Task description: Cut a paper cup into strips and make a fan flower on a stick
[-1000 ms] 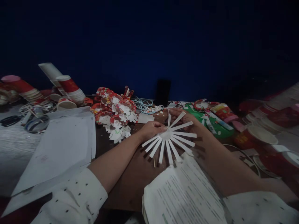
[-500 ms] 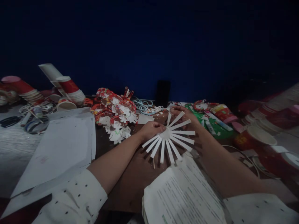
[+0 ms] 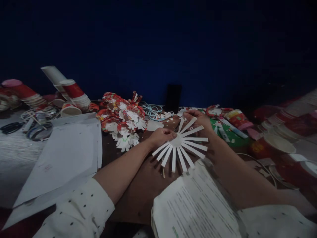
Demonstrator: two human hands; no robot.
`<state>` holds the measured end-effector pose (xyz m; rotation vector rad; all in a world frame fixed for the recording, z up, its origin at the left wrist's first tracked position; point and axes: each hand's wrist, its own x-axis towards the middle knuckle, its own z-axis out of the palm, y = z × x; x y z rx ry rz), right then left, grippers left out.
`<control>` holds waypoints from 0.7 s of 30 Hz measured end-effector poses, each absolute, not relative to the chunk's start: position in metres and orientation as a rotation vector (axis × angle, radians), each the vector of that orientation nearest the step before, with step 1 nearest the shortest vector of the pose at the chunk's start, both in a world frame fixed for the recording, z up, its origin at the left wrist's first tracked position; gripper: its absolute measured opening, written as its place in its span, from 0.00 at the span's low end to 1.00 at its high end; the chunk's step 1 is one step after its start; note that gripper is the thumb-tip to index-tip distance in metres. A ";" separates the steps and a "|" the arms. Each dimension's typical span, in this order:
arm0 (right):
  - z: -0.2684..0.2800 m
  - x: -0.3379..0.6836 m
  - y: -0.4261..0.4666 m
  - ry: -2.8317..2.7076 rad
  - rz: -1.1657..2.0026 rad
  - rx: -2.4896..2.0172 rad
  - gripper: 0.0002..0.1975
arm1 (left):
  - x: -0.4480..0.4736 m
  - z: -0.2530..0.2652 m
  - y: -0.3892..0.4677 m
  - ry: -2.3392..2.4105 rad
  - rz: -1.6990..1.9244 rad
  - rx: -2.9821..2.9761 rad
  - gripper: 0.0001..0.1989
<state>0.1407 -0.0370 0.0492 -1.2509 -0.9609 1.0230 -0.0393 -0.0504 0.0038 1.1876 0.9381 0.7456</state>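
A white paper cup (image 3: pixel 176 141), cut into long strips that fan out flat around its round base, is held over the brown table. My left hand (image 3: pixel 162 137) pinches it at the left of the base, thumb on top. Behind the upper right strips is my right hand (image 3: pixel 199 119), its fingers curled inward; what they hold is hidden by the hand and strips. A thin stick (image 3: pixel 163 172) shows below the strips. Just in front, a printed booklet (image 3: pixel 193 205) lies at the table's near edge.
White sheets (image 3: pixel 71 148) lie on the left. Stacked paper cups (image 3: pixel 75 94) lean behind them. Red and white paper crafts (image 3: pixel 123 115) are heaped at the back, beside a pale blue cable (image 3: pixel 153 111). A green sheet (image 3: pixel 232 132) with scraps and more cups (image 3: pixel 274 143) are at right.
The cut cup and both hands have shifted very slightly within the view. My left hand keeps its pinch, and my right hand stays behind the strips.
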 end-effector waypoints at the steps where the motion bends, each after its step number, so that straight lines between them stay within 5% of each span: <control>1: 0.049 0.140 -0.037 -0.951 0.980 -1.250 0.11 | -0.039 0.005 -0.050 0.936 0.755 1.173 0.15; 12: 0.050 0.141 -0.034 -0.863 1.314 -1.253 0.11 | -0.040 0.001 -0.050 0.957 0.765 1.206 0.16; 21: 0.045 0.140 -0.034 -0.888 1.097 -1.257 0.15 | -0.040 0.006 -0.051 0.940 0.782 1.172 0.15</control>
